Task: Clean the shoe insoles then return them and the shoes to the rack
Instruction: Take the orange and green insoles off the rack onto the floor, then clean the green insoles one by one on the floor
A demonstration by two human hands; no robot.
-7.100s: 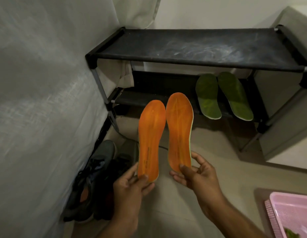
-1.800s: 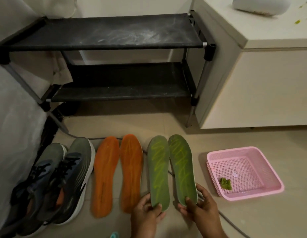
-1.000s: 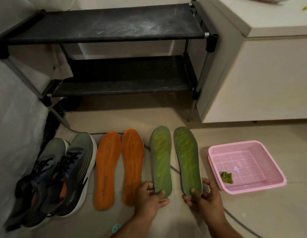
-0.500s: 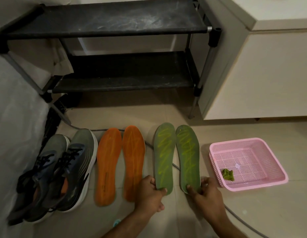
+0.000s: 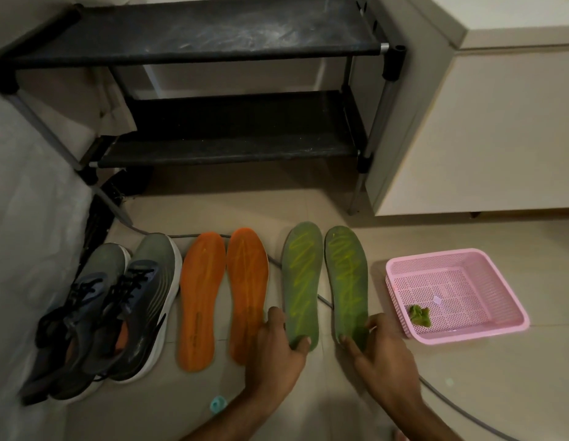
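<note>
Lying on the floor (image 5: 467, 393): two orange insoles (image 5: 224, 297), two green insoles (image 5: 324, 281), shoes (image 5: 117, 313) leftmost. Your left hand (image 5: 277, 348) pinches one green heel, right hand (image 5: 378, 348) the other. Rack (image 5: 213, 39) stands behind.

Faint print on left orange insole (image 5: 200, 302), too blurry to read.

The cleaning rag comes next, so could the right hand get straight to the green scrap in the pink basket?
Probably yes: the right hand holds the right green insole beside the open-topped pink mesh plastic basket, and nothing covers the green crumpled scrap. It must release the insole first.
</note>
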